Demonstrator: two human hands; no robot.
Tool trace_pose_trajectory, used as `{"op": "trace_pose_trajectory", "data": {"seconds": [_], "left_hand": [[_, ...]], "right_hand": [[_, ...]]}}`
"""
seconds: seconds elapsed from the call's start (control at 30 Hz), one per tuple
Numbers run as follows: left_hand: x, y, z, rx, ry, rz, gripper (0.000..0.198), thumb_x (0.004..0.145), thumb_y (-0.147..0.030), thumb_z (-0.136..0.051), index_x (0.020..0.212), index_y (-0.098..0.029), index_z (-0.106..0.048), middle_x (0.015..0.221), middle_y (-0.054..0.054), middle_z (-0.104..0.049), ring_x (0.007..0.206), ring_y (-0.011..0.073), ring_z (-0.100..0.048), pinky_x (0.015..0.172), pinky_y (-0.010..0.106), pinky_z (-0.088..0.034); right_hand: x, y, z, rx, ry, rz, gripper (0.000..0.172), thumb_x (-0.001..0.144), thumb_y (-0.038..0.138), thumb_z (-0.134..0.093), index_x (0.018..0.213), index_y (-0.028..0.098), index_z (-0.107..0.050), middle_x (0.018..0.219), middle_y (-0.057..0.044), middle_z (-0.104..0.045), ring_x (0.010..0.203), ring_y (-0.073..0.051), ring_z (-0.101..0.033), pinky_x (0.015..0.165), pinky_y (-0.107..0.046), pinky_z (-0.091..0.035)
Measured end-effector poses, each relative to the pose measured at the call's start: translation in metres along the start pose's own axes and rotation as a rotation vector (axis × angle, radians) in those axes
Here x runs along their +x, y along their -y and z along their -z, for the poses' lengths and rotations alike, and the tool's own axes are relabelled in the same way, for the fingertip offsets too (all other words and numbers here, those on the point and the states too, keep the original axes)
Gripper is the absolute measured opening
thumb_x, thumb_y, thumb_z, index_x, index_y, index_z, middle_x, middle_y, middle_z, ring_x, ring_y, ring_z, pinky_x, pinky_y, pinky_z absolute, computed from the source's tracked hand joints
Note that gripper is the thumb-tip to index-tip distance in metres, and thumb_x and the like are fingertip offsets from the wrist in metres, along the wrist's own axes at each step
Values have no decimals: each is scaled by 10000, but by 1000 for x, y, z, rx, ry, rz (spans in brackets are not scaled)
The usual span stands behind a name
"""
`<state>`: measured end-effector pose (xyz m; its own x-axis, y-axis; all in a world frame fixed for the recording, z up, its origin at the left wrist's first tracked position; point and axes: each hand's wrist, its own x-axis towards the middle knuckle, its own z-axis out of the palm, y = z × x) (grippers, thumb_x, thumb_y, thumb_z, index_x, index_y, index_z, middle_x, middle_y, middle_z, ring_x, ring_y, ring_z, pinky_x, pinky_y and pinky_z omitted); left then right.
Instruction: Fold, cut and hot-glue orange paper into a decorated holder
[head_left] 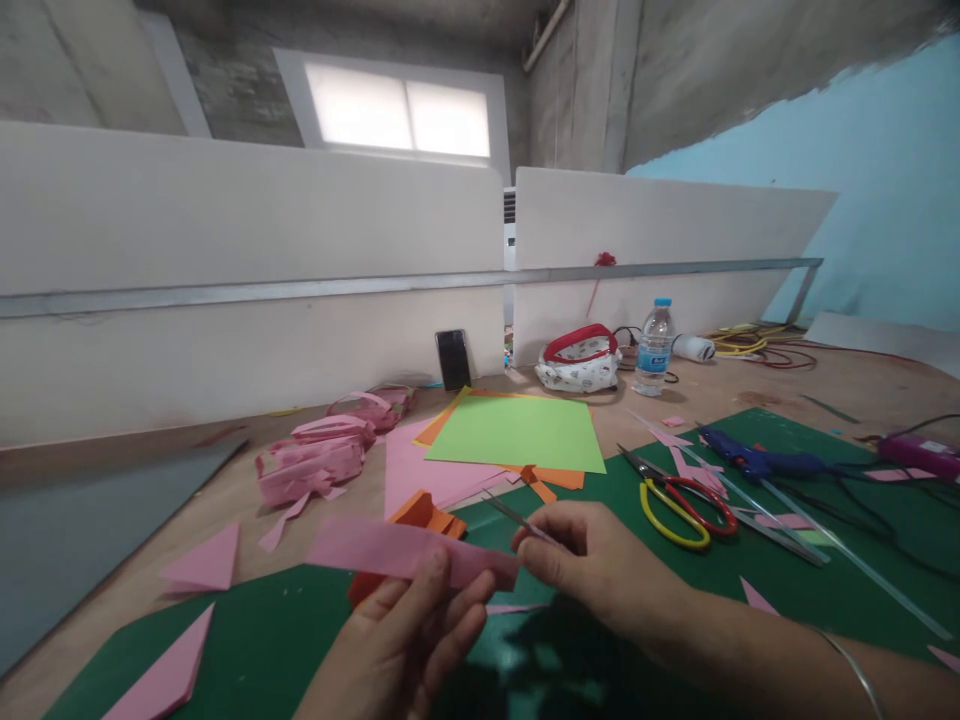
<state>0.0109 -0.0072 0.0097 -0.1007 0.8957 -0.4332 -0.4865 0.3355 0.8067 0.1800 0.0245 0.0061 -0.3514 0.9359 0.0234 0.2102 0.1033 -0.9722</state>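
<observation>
A strip of pink paper (360,548) is pinched between the thumb and fingers of my left hand (420,620), raised above the green cutting mat (292,620). At the strip's right end, my right hand (585,560) is closed around a slim, pointed metal tool (510,510). Its tips point up and left, and its grip is hidden by my fingers, so I cannot tell its exact kind. Folded orange paper (424,512) lies behind the strip, partly covered by it and by my left hand. A narrow pink sliver (514,609) is below, between my hands.
Ahead lie green paper (517,430) and bundled pink paper pieces (315,460). On the right are red-and-yellow-handled scissors (679,505), a blue glue gun (750,458) and clear sticks. A water bottle (654,350), pouch (579,365) and phone (453,360) stand near the white partition.
</observation>
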Motion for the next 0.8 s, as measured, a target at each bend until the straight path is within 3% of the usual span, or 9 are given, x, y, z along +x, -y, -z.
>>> {"op": "trace_pose_trajectory", "data": {"seconds": [0.1,0.2,0.3,0.53,0.8], "left_hand": [[1,-4,-1,30,-36,-52,83,793,-129,-618,828,-74,-670,817,145,-747,754,189,-718,622,186,-589],[2,-6,-2,35,-83,-68,67,795,-81,-599,806,-71,-664,845,158,-749,803,204,-714,624,195,-592],[5,-5,-2,30,-81,-74,72,753,-16,-622,781,-67,-664,873,152,-747,857,205,-703,676,192,-585],[0,-7,-1,36,-32,-28,112,673,13,-684,709,-93,-679,722,85,-739,730,164,-712,660,177,-581],[-7,-12,-4,30,5,28,174,611,-23,-746,740,-119,-678,782,72,-745,743,188,-714,618,180,-568]], "right_hand": [[5,2,12,-145,-9,117,363,870,452,-491,824,125,-642,724,-7,-522,660,-117,-440,573,-221,-335],[6,5,19,-203,26,154,371,871,475,-484,907,153,-666,814,-21,-576,736,-143,-486,632,-230,-369],[3,8,18,-227,84,168,387,869,488,-478,870,156,-675,763,-12,-563,695,-138,-471,596,-225,-358],[-1,10,12,-260,173,258,299,894,371,-460,812,146,-639,656,23,-440,606,-108,-381,540,-217,-287],[-5,8,9,-271,183,217,241,871,311,-495,838,142,-663,642,31,-419,591,-98,-359,530,-219,-264]]}}
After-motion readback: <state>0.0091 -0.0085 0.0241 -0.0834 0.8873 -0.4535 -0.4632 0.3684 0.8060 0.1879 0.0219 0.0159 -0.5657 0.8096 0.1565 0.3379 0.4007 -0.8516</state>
